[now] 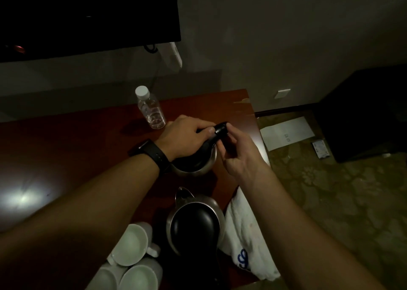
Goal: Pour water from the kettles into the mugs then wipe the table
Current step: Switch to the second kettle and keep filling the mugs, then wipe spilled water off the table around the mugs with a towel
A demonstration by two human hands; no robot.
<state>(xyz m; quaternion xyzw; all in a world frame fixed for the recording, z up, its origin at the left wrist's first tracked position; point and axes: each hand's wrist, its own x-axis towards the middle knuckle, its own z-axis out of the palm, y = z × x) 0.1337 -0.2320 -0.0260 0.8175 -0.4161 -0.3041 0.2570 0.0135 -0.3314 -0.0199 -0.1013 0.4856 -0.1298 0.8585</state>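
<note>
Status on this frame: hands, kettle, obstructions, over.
Left hand grips far kettle handle; right hand pinches handle tip. Kettle upright, not pouring. Near kettle beside mugs.

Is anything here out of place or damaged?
A paper and a small card lie on the carpet beside the table. The table's far corner looks chipped. The towel hangs over its right edge.

Reddish-brown bench (88, 139); silver kettles (211, 203) with black lids; white mugs (132, 245); white towel (244, 234) with blue print; olive floral carpet (330, 190); black watch strap (156, 155).
</note>
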